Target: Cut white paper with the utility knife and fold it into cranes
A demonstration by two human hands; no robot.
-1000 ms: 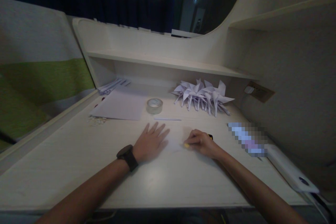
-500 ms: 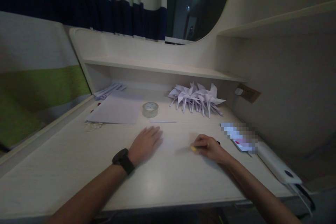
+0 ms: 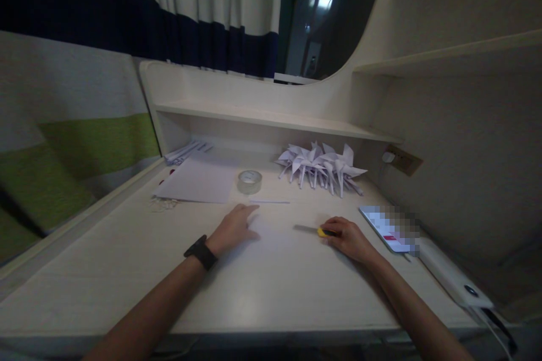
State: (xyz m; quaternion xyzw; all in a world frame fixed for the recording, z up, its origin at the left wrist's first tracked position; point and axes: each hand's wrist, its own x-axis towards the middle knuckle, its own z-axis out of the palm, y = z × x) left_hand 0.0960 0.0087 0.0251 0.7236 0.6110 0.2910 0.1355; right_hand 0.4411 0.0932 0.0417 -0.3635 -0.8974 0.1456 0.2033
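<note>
A yellow-and-black utility knife [image 3: 323, 232] is gripped in my right hand [image 3: 348, 238], its long blade out and pointing left above the desk. My left hand [image 3: 232, 229], with a dark watch on the wrist, is on the desk with its fingers apart and nothing in them. Just beyond its fingertips lies a thin white paper stick [image 3: 270, 201]. A roll of clear tape [image 3: 249, 183] rests behind that stick. Several white paper pinwheels [image 3: 315, 164] are piled at the back of the desk, beyond my right hand.
White paper sheets [image 3: 199, 177] lie at the back left, beside folded paper strips [image 3: 186, 152] and small pale loose bits [image 3: 165, 203]. On the right are a phone [image 3: 381, 225] and a long white device [image 3: 451, 276] with cables. A shelf [image 3: 254, 117] runs above the desk's back.
My left hand has gone from lying flat to thumb and fingers spread. The knife in my right hand has turned so its blade shows clearly. The camera view has shifted slightly.
</note>
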